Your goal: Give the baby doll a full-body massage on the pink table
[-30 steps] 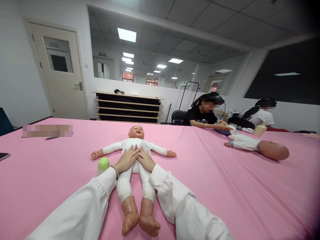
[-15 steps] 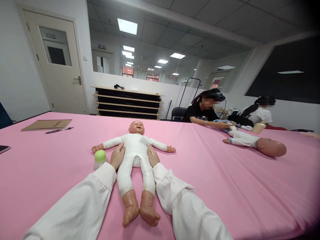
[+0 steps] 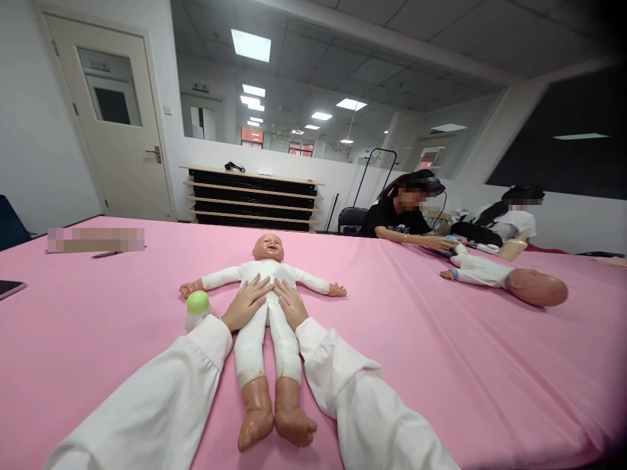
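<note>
A baby doll (image 3: 267, 267) with a white cloth body lies face up on the pink table cover (image 3: 401, 365), its arms spread and its feet toward me. My left hand (image 3: 247, 302) rests flat on the left side of its belly, fingers stretched out. On the other side of the belly lies my right hand (image 3: 291, 301), also flat, and the fingertips of both hands nearly meet in the middle. Beside my left wrist stands a small bottle (image 3: 197, 308) with a light green cap, partly hidden by my sleeve.
At the right a second doll (image 3: 533, 286) lies on the table, with a co-worker (image 3: 401, 212) handling its legs. A beige bottle (image 3: 513, 249) stands near it. A pen (image 3: 108, 253), a blurred flat item (image 3: 95, 239) and a phone (image 3: 10, 288) lie at the left.
Both my hands have moved inward from the doll's sides onto the front of its belly. The doll's legs have drawn slightly closer together.
</note>
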Motion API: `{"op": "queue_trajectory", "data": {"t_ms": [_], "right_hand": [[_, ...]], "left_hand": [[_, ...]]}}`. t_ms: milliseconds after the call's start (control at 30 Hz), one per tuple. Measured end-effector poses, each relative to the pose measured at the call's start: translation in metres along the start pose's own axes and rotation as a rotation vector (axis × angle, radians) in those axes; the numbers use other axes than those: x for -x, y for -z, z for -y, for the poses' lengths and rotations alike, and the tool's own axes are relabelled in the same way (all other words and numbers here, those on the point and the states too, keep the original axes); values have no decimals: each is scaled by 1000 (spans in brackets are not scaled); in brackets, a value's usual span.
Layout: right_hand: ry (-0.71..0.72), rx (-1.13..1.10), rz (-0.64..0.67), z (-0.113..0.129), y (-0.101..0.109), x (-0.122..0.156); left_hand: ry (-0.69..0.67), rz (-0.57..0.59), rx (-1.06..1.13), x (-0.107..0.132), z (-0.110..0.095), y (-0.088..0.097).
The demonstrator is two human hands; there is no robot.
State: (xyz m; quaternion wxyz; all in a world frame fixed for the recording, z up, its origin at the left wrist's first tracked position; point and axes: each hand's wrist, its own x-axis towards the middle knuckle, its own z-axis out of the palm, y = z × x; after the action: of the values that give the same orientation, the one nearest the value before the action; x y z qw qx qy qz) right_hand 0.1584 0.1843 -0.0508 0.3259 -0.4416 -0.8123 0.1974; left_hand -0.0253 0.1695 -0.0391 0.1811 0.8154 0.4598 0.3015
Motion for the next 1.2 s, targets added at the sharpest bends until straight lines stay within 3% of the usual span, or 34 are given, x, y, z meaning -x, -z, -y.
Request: {"op": "queue_trajectory", "data": {"t_ms": [267,400,533,633,733,800,900,1067,1200], "right_hand": [[-318,30,13,14,6,0],[-434,18,-58,18,7,3],[-383,-19,-154,12,7,4],[-177,-6,-234,7,8,4],[56,-68,-247,5,9,4],[118,-128,-242,4,9,4],[162,-183,-203,-2,7,1],[209,-138,-40,-17,4,-9],[142,-28,45,-22,4,-14]], "left_hand": [[358,-108,172,-4,9,0],[465,-259,272,-3,10,-1],[485,-445,294,-2,13,2],[320,-507,262,-1,13,2],[124,-481,213,1,12,-1],[57,-460,169,1,12,-3],[3,-403,134,0,12,-5],[-97,-208,119,-5,11,-3],[-36,-101,68,-7,11,-1]]}}
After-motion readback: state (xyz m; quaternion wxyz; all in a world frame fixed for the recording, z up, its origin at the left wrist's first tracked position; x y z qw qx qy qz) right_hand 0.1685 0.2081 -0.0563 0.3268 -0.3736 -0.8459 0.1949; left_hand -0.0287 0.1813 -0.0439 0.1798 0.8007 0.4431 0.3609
